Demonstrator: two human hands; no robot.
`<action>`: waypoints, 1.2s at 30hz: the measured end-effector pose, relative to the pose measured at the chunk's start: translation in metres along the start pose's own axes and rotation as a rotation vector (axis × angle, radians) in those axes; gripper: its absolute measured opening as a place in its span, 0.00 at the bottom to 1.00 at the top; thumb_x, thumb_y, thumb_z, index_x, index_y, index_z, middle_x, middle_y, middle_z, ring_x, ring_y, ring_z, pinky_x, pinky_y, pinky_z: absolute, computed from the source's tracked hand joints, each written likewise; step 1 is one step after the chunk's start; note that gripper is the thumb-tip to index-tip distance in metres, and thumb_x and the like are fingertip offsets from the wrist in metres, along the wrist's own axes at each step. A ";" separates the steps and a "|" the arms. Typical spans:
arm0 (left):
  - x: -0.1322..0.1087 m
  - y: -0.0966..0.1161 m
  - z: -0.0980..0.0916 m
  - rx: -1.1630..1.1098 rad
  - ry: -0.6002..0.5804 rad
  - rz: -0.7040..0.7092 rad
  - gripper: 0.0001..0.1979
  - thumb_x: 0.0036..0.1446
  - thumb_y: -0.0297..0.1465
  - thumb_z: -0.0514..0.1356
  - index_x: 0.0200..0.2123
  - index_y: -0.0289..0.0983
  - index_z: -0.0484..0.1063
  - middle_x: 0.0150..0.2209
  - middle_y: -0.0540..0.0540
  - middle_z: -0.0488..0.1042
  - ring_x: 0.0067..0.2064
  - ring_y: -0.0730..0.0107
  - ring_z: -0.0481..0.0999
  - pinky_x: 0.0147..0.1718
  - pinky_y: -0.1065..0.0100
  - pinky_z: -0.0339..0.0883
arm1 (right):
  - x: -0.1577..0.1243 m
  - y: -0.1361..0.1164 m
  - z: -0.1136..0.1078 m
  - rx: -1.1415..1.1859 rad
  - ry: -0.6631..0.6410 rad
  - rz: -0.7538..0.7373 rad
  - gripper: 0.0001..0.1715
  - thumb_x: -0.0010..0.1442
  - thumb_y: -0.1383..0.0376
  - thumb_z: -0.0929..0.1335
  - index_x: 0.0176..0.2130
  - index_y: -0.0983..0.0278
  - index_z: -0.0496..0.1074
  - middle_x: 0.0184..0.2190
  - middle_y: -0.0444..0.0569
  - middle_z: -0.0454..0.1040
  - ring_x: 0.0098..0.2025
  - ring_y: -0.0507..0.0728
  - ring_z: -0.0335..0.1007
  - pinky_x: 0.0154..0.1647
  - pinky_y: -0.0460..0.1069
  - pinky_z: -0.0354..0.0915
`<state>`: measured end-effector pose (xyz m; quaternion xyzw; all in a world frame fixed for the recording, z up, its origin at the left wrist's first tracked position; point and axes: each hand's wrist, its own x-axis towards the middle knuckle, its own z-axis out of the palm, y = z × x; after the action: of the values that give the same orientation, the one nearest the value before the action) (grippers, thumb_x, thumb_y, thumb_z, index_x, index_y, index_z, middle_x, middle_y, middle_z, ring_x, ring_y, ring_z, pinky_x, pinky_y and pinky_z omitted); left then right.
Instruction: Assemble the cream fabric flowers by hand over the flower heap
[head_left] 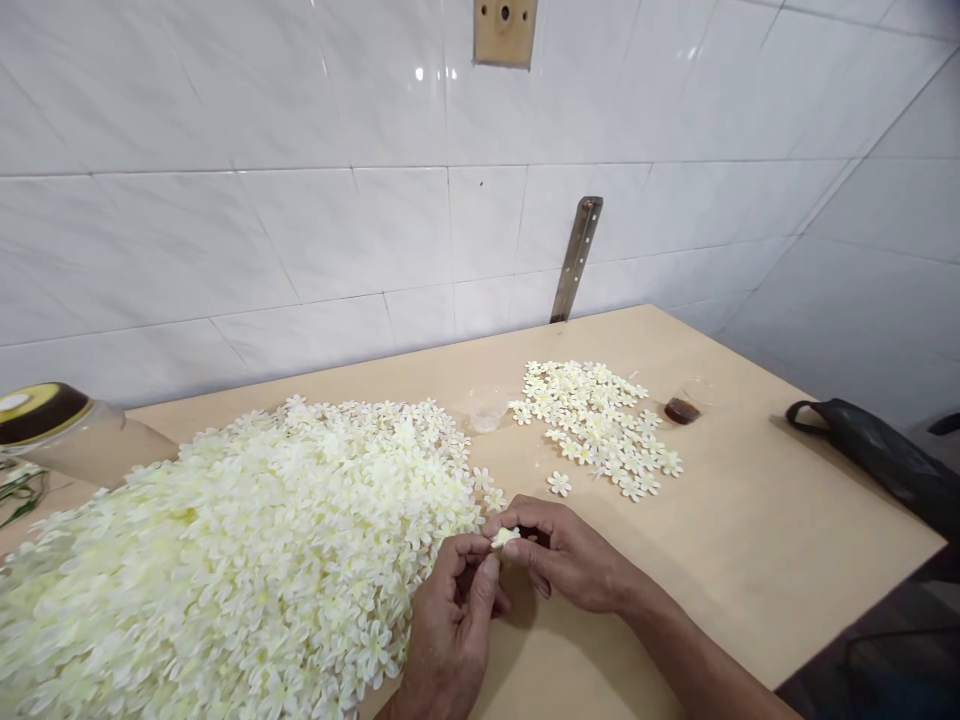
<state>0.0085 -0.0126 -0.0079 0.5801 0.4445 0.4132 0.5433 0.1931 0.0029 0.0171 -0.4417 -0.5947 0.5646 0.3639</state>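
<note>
Near the table's front, my two hands meet over a small pale-yellow artificial flower (505,538). My right hand (566,555) pinches it between thumb and forefinger. Close against it, my left hand (459,620) has its thumb and fingertips pressed together at the flower's lower left side; whether something thin sits between them is too small to make out. Left of my hands spreads a big heap of white and pale-yellow flowers (285,540). A smaller, flatter group of the same flowers (600,420) lies beyond my right hand, with a single flower (559,484) apart from it.
A clear plastic cup (487,410) stands between the two flower groups. Right of the smaller group is a clear cup with dark liquid (682,410). A transparent jar (112,440) lies at the far left. A black bag (877,450) rests on the table's right edge (840,470). Behind is a tiled wall.
</note>
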 end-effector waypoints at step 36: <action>0.014 0.012 -0.007 -0.139 -0.022 -0.248 0.20 0.57 0.47 0.60 0.24 0.37 0.66 0.12 0.56 0.61 0.14 0.78 0.58 0.17 0.74 0.54 | -0.006 -0.001 0.019 -0.757 0.039 -0.128 0.14 0.69 0.67 0.58 0.36 0.62 0.70 0.24 0.45 0.70 0.25 0.54 0.67 0.29 0.47 0.61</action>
<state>0.0064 0.0022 0.0047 0.4861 0.4769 0.3663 0.6341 0.1769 -0.0091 0.0162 -0.5174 -0.7806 0.2725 0.2207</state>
